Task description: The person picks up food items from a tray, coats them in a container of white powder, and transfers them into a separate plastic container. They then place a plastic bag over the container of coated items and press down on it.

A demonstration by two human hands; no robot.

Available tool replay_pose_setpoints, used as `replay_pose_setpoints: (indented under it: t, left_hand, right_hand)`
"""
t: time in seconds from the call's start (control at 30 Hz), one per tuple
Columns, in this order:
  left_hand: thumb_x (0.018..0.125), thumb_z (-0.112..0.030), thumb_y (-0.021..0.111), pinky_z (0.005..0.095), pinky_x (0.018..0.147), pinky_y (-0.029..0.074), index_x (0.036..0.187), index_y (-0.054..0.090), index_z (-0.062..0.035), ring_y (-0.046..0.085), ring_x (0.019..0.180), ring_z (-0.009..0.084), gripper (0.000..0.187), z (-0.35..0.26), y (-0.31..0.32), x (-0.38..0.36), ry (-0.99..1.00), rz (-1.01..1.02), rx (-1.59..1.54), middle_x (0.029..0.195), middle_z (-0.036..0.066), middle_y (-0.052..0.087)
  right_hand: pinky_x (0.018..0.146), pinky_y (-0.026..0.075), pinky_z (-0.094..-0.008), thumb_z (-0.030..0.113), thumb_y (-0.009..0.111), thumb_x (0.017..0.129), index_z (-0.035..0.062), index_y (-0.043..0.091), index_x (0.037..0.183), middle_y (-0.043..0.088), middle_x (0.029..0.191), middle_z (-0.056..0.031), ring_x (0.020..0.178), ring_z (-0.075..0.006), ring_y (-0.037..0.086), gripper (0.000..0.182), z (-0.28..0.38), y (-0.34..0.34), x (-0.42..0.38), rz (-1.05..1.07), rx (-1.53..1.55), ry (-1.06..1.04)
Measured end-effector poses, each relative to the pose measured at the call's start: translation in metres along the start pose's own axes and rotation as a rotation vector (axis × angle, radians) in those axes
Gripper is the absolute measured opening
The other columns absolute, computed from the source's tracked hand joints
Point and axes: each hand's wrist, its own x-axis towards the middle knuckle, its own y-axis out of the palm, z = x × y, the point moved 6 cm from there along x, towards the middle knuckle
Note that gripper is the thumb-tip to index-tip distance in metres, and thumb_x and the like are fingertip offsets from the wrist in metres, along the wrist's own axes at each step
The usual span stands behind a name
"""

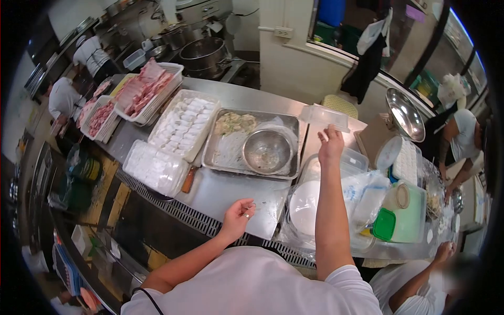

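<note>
My right hand (330, 144) reaches out over the table, its fingers closed at the near edge of a clear plastic container (321, 115). My left hand (239, 214), with a ring on one finger, hovers above the bare steel near the front edge. Its fingers are loosely bent and apart, and I see nothing in them. Between and beyond my hands lies a metal tray (231, 169) with a pale minced mixture (234, 124) at its far left. A steel bowl (268, 152) with some residue sits inside the tray.
Left of the tray stand a container of white wrapped pieces (181, 126), a covered plastic box (155, 167) and baskets of raw meat (144, 89). Right are plastic bags (362, 194) and a green lid (384, 224). Co-workers (464, 136) stand at both sides.
</note>
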Motion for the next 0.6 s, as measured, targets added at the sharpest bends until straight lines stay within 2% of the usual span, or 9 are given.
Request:
replay_pose_setpoints:
  t: [0.1, 0.23, 0.33, 0.4, 0.47, 0.53, 0.6]
  left_hand:
    - [0.103, -0.006, 0.068, 0.0261, 0.084, 0.053, 0.133, 0.062, 0.0000, 0.062, 0.093, 0.0093, 0.032, 0.001, -0.011, -0.004, 0.035, -0.012, -0.004, 0.111, 0.003, 0.067]
    - [0.103, -0.002, 0.065, 0.0273, 0.088, 0.054, 0.135, 0.060, 0.0013, 0.064, 0.098, 0.0126, 0.033, -0.001, -0.022, -0.011, 0.047, -0.015, 0.028, 0.115, 0.007, 0.068]
    - [0.102, -0.001, 0.064, 0.0275, 0.089, 0.054, 0.135, 0.061, 0.0018, 0.064, 0.097, 0.0123, 0.033, -0.006, -0.037, -0.024, 0.087, -0.016, -0.004, 0.115, 0.007, 0.068]
    - [0.103, -0.003, 0.065, 0.0278, 0.090, 0.054, 0.135, 0.061, 0.0016, 0.065, 0.098, 0.0123, 0.033, -0.005, -0.057, -0.033, 0.083, -0.041, 0.006, 0.115, 0.007, 0.069]
    - [0.103, -0.005, 0.066, 0.0271, 0.089, 0.053, 0.134, 0.062, 0.0014, 0.064, 0.097, 0.0114, 0.032, -0.003, -0.078, -0.045, 0.070, -0.065, -0.008, 0.113, 0.005, 0.069]
    - [0.102, -0.009, 0.069, 0.0255, 0.087, 0.052, 0.132, 0.064, 0.0012, 0.063, 0.095, 0.0096, 0.032, -0.006, -0.098, -0.052, 0.061, -0.083, -0.044, 0.108, 0.003, 0.069]
    - [0.106, -0.014, 0.064, 0.0279, 0.087, 0.054, 0.135, 0.062, 0.0007, 0.065, 0.099, 0.0129, 0.032, -0.012, -0.113, -0.061, 0.004, -0.043, -0.073, 0.114, 0.006, 0.070]
  right_hand:
    - [0.076, 0.059, -0.0397, 0.014, 0.071, 0.095, 0.0036, 0.063, 0.104, 0.064, 0.104, -0.0058, 0.091, -0.0210, 0.063, 0.016, 0.029, 0.035, -0.024, -0.148, -0.035, -0.005]
    - [0.078, 0.059, -0.0380, 0.011, 0.069, 0.088, -0.0022, 0.068, 0.109, 0.064, 0.101, -0.0067, 0.090, -0.0214, 0.064, 0.025, 0.034, 0.046, -0.034, -0.339, -0.069, 0.169]
    - [0.083, 0.058, -0.0387, 0.013, 0.070, 0.089, -0.0038, 0.071, 0.112, 0.067, 0.103, -0.0075, 0.092, -0.0215, 0.065, 0.029, 0.032, 0.054, -0.029, -0.208, -0.131, 0.102]
    - [0.089, 0.055, -0.0377, 0.013, 0.071, 0.095, -0.0014, 0.073, 0.115, 0.069, 0.114, -0.0079, 0.103, -0.0200, 0.066, 0.025, 0.035, 0.074, -0.046, -0.010, -0.126, 0.014]
    - [0.092, 0.052, -0.0374, 0.013, 0.071, 0.098, 0.0011, 0.072, 0.121, 0.069, 0.122, -0.0072, 0.107, -0.0187, 0.064, 0.026, 0.055, 0.106, -0.087, 0.164, -0.171, -0.048]
    - [0.097, 0.051, -0.0381, 0.020, 0.070, 0.103, -0.0012, 0.069, 0.126, 0.069, 0.126, -0.0078, 0.111, -0.0199, 0.063, 0.031, 0.074, 0.128, -0.145, 0.252, -0.188, -0.053]
    - [0.099, 0.051, -0.0392, 0.023, 0.069, 0.103, -0.0022, 0.067, 0.128, 0.068, 0.130, -0.0091, 0.113, -0.0207, 0.063, 0.035, 0.088, 0.139, -0.212, 0.327, -0.154, -0.065]
